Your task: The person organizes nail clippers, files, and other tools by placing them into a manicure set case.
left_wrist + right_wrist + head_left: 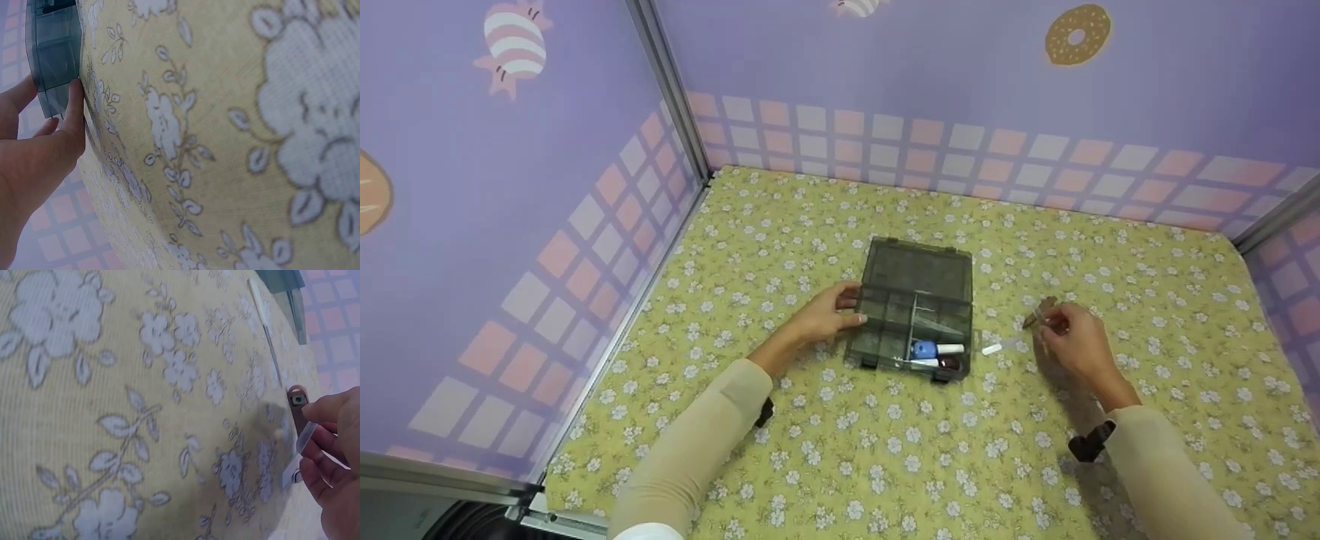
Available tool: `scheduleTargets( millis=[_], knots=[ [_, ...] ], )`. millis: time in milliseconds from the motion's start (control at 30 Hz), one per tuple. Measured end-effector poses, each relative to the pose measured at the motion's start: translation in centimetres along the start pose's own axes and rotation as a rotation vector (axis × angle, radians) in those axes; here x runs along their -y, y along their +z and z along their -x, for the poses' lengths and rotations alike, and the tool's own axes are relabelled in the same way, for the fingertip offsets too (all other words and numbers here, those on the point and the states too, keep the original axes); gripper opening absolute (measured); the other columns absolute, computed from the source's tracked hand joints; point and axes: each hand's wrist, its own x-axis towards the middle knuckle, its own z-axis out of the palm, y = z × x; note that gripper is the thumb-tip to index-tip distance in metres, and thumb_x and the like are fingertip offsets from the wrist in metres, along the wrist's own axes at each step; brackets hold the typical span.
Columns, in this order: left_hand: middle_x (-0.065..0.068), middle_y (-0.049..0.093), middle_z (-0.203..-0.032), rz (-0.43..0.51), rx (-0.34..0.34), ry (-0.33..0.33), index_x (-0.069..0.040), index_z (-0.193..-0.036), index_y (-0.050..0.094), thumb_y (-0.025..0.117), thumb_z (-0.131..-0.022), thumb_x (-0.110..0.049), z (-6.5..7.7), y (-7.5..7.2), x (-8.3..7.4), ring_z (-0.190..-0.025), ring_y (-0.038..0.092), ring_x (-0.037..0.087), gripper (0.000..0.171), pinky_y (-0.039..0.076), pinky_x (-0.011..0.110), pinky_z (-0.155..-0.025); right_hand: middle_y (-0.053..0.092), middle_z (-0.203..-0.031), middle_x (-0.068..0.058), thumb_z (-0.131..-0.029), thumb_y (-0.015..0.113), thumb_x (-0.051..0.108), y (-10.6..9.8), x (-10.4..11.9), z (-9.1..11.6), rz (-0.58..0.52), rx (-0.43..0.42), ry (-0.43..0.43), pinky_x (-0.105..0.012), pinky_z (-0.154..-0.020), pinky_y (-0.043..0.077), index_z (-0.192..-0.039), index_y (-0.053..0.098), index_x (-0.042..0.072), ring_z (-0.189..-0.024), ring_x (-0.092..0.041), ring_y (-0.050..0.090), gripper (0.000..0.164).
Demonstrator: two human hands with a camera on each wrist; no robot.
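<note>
A dark see-through compartment box [877, 330] lies with its lid [919, 270] folded back. In its front right section are a blue nail polish bottle [924, 349] with a white cap and a dark red one [950, 363]. My left hand [821, 313] holds the box's left side between thumb and fingers. To the right, my right hand [1078, 339] pinches a small translucent strip [306, 437] just above the cloth. Close by its fingertips is a flat brown piece [298, 402] with a hole in its rounded end; the fingers partly hide it.
A thin stick with a white end [992, 349] lies between the box and my right hand. Yellow flowered cloth [900, 442] covers the table. Purple patterned panels [885, 82] stand along the left and far sides, with a metal post [667, 75] at the corner.
</note>
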Motion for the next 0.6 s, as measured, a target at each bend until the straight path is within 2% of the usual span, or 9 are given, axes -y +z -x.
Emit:
scheduleTargets(
  millis=[133, 367, 600],
  knots=[
    [0.014, 0.041, -0.164, -0.003, 0.003, 0.0, -0.009, -0.165, 0.036, 0.07, -0.106, -0.018, -0.1, 0.0, 0.1, -0.15, 0.042, 0.032, 0.069, 0.043, 0.048, -0.118, 0.071, -0.104, -0.018, -0.099, 0.073, 0.002, 0.6, 1.0, -0.5, -0.029, -0.01, -0.053, -0.034, -0.075, 0.056, -0.117, 0.072, -0.004, -0.092, -0.032, 0.068, 0.019],
    [0.014, 0.041, -0.164, 0.011, -0.008, -0.018, -0.01, -0.165, 0.036, 0.07, -0.105, -0.017, 0.0, -0.1, -0.1, -0.15, 0.042, 0.031, 0.07, 0.044, 0.048, -0.117, 0.07, -0.103, -0.017, -0.1, 0.073, 0.002, 2.7, 3.7, -1.5, -0.053, 0.024, -0.104, -0.047, -0.079, 0.058, -0.117, 0.074, -0.004, -0.092, -0.031, 0.068, 0.018],
    [0.013, 0.04, -0.165, -0.003, -0.003, -0.005, -0.01, -0.166, 0.034, 0.069, -0.106, -0.018, 0.2, 0.0, -0.1, -0.15, 0.042, 0.031, 0.07, 0.042, 0.049, -0.118, 0.068, -0.099, -0.011, -0.1, 0.074, 0.004, 4.4, 7.7, -2.8, -0.113, 0.061, -0.147, -0.04, -0.076, 0.059, -0.113, 0.075, -0.001, -0.09, -0.026, 0.067, 0.014]
  ],
)
